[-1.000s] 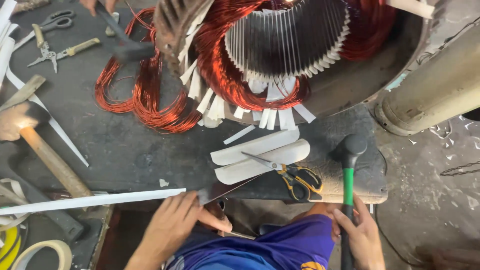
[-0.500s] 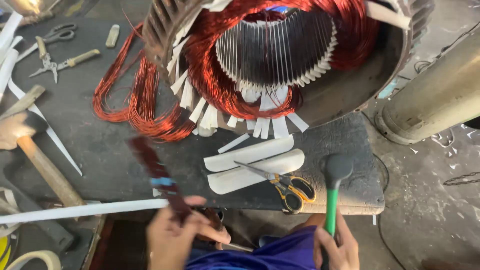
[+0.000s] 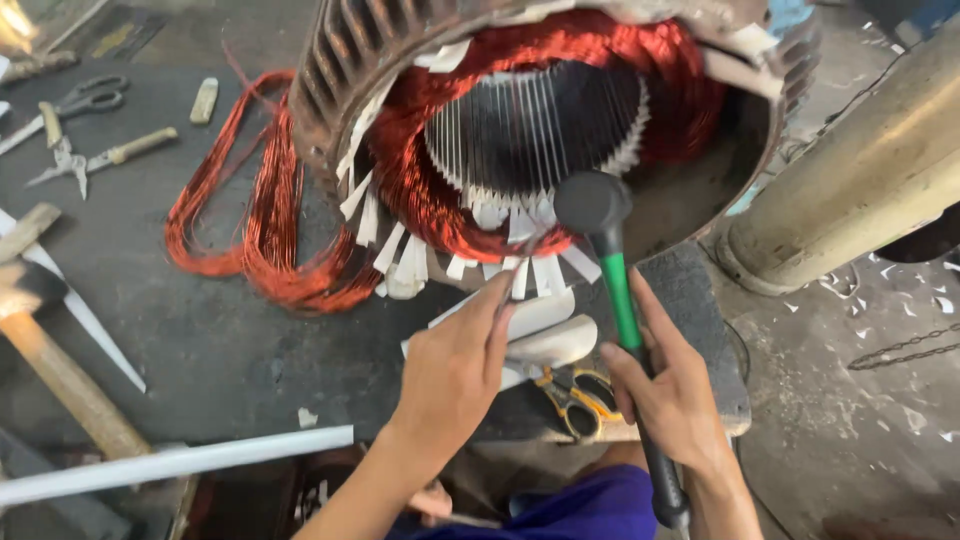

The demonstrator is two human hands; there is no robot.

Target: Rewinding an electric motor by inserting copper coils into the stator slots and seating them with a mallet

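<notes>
The person's right hand [image 3: 672, 392] is wrapped tight around the green shaft of a rubber mallet [image 3: 612, 280], whose black head sits raised just in front of the lower edge of the motor stator [image 3: 540, 120]. The left hand [image 3: 455, 372] reaches up toward the same spot, its fingers pinched narrow on a thin dark tool [image 3: 515, 270] that points into the copper winding [image 3: 420, 190]; the tool is too slim and blurred for me to tell its kind. The stator stands tilted at the back of the dark worktop [image 3: 200, 340], its open bore facing the person, with white insulating paper strips [image 3: 405, 262] poking out from the slots along the bottom. A loose bundle of copper wire [image 3: 260, 230] trails off to the left of it across the worktop. Just under the hands lie some cut white paper pieces [image 3: 545, 330] and a pair of yellow-handled scissors [image 3: 575, 398]. Farther left rests a wooden-handled hammer [image 3: 60, 370], a long white strip [image 3: 180, 462], and, at the far corner, another pair of scissors [image 3: 85, 98].
</notes>
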